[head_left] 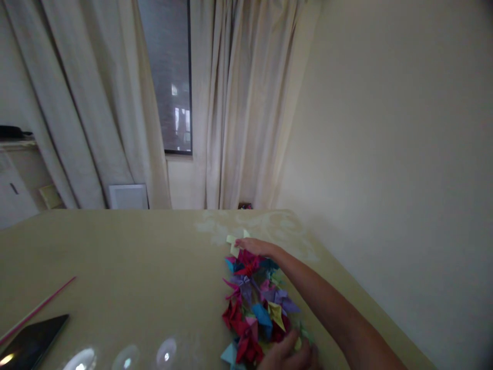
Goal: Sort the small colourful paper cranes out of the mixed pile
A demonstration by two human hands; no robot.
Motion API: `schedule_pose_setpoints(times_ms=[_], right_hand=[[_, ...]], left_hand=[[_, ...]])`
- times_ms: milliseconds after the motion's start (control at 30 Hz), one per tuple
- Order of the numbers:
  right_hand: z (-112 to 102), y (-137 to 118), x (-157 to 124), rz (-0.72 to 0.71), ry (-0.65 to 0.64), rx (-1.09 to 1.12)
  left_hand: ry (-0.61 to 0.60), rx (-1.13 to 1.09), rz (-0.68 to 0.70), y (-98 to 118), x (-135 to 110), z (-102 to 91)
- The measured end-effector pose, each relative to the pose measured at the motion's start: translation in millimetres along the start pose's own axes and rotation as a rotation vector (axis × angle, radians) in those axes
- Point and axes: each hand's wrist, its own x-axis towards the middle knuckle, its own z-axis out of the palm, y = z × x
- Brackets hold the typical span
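Observation:
Colourful folded paper cranes (pixel 248 326) lie in a long cluster on the table, in red, blue, purple, pink, yellow and green. My right hand (pixel 254 246) reaches to the cluster's far end, its fingertips closed on a pale green paper crane (pixel 233 248). At the near right side, my left hand (pixel 288 354) has its fingers curled around a light green paper crane (pixel 305 333), partly covered by the fingers. Near the left hand are a red crane (pixel 249 350) and a yellow crane (pixel 276 313). The lower picture edge cuts off my left wrist.
A dark flat device (pixel 34 339) and a thin pink stick (pixel 38 308) lie at the left of the yellowish table (pixel 134 267). A wall (pixel 404 180) runs along the right side. Curtains (pixel 250 103) hang beyond the far edge.

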Motion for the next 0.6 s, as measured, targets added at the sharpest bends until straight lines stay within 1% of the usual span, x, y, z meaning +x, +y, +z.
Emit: schedule_pose_setpoints(times_ms=[33, 67, 100, 133, 167, 200, 233, 267, 300, 333, 367, 400, 433, 467, 500, 533, 567, 600], right_hand=[[4.8, -10.6, -2.6, -0.033, -0.044, 0.025], [7.1, -19.8, -7.7, -0.061, -0.079, 0.05], [6.9, -27.3, -15.5, -0.085, -0.106, 0.071], [4.1, -33.0, -26.3, -0.107, -0.104, 0.09], [-0.8, -36.8, -40.0, -0.125, -0.06, 0.11], [-6.8, -38.8, -56.9, -0.137, 0.018, 0.127], [-12.9, -39.3, -76.6, -0.146, 0.178, 0.153], [-17.8, -38.7, -98.9, -0.13, 0.368, 0.174], [-20.3, -37.5, -123.1, -0.098, 0.526, 0.184], [-19.3, -36.2, -148.2, -0.062, 0.636, 0.179], [-14.4, -35.2, -173.3, -0.032, 0.699, 0.146], [-5.3, -34.7, -197.2, 0.009, 0.722, 0.091], [7.6, -34.8, -218.8, 0.051, 0.712, 0.028], [23.3, -35.4, -237.2, 0.085, 0.661, -0.037], [40.6, -36.3, -251.7, 0.091, 0.581, -0.1], [58.0, -37.3, -261.9, 0.065, 0.494, -0.16], [74.0, -38.0, -268.1, 0.024, 0.401, -0.214], [87.2, -38.0, -270.5, 0.001, 0.34, -0.251]], left_hand=[[-0.045, 0.229, 0.145, -1.3, 1.6, -4.1], [-0.057, 0.458, 0.267, -1.4, 2.0, -9.4], [-0.025, 0.665, 0.35, 0.0, 1.5, -15.7], [0.02, 0.868, 0.418, 2.8, 0.5, -23.0], [0.071, 1.014, 0.453, 7.1, -0.9, -31.6], [0.114, 1.071, 0.443, 12.3, -2.4, -41.7], [0.137, 1.071, 0.41, 18.0, -3.8, -53.9], [0.145, 1.036, 0.367, 23.5, -4.8, -68.2], [0.147, 0.986, 0.3, 27.8, -5.3, -84.9], [0.151, 0.94, 0.221, 30.1, -5.0, -103.5], [0.17, 0.919, 0.118, 29.7, -3.5, -123.5], [0.197, 0.91, 0.026, 26.0, -0.8, -143.6], [0.236, 0.904, -0.062, 19.1, 3.2, -162.8], [0.263, 0.891, -0.139, 9.1, 8.3, -179.8], [0.305, 0.871, -0.214, -3.2, 14.0, -193.7], [0.308, 0.845, -0.281, -16.8, 20.0, -204.0], [0.26, 0.797, -0.342, -30.6, 25.4, -210.4], [0.187, 0.743, -0.376, -43.5, 29.6, -213.4]])
